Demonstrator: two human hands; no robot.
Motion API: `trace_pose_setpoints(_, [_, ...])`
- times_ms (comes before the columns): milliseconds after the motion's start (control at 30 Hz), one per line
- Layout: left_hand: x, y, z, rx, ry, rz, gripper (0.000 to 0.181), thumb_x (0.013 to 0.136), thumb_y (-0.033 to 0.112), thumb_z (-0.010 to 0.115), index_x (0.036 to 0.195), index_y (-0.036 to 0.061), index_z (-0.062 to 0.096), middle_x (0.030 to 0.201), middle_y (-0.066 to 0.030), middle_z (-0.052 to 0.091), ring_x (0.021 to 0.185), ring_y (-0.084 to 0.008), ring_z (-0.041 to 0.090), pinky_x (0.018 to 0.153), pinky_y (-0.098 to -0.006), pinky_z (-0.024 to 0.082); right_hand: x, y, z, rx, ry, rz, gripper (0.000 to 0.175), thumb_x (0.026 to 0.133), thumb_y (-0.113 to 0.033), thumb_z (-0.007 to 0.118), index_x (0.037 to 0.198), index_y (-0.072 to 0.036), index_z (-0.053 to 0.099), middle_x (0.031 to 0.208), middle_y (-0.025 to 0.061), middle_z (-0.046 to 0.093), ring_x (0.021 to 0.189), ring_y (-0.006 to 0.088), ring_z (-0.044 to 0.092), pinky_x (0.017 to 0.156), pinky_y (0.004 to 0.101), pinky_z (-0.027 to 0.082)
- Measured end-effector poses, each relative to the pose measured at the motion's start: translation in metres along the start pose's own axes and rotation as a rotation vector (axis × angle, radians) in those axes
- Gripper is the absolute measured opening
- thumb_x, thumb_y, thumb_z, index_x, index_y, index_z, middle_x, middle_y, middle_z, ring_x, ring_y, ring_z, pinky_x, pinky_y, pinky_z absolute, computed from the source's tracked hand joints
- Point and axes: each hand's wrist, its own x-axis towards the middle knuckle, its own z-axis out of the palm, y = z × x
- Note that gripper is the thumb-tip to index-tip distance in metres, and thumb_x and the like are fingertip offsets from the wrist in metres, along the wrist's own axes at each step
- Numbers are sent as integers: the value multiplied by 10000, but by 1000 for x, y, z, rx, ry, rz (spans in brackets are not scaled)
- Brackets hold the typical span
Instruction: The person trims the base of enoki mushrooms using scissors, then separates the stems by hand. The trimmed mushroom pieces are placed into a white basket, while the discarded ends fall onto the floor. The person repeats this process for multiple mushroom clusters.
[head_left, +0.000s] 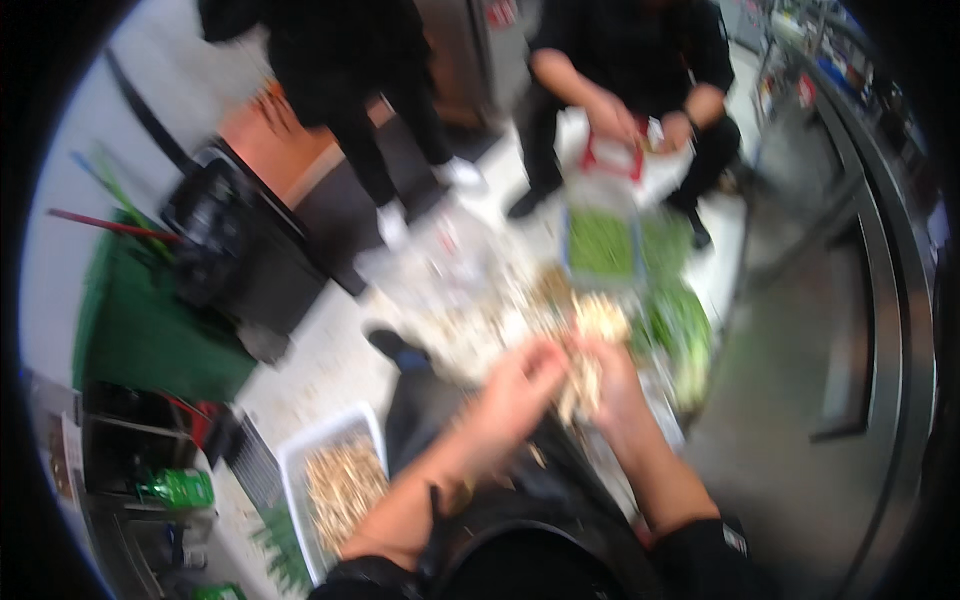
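Observation:
My right hand (611, 367) is closed around a bundle of pale, thin stalks (581, 386), blurred, that hang below the fingers. Close against it on the left, my left hand (529, 375) has its fingers bent near the bundle's upper end; whether it pinches a stalk is too blurred to tell. Just beyond both hands lies a pile of pale yellow stalk-like pieces (600, 319). Leafy green vegetables (679, 337) lie to the right of it. At the lower left, a white plastic tub (287, 465) holds many tan, thin pieces (345, 487).
A clear container of chopped greens (601, 244) stands ahead. Behind it a person squats, hands over a red-edged item (615, 157); another person stands at upper left. A plastic bag (442, 251) and scraps litter the floor. A steel appliance (780, 360) flanks the right, a black bin (247, 247) the left.

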Motion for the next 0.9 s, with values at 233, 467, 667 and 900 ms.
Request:
trace_pose_setpoints(233, [0,10,-7,50,-69,0,104,804,88,574,842,27,499,698,43,497,609,-11,443,522,-154,364,7,-23,8,36,135,-111,198,738,-70,532,928,-26,499,644,72,545,568,186,561,496,315,483])
trace_pose_setpoints(467, [2,16,1,572,30,453,222,801,168,551,953,9,529,786,-84,573,704,-205,545,649,-286,434,-3,-28,12,-125,43,-253,252,715,-49,562,951,-26,475,707,50,540,603,165,549,558,284,472])
trace_pose_setpoints(667, [1,16,3,560,-50,221,253,799,219,524,954,23,561,856,-108,590,803,-235,563,734,-314,430,-12,-18,23,-220,-21,-304,254,717,-14,558,960,-7,485,762,46,536,621,125,527,561,243,443])
trace_pose_setpoints(900, [3,9,1,376,-81,178,165,780,100,554,924,22,536,684,6,488,614,-63,446,579,-211,397,-6,-17,21,-198,5,-252,263,727,-32,543,977,-10,467,706,48,513,605,123,502,533,243,425])
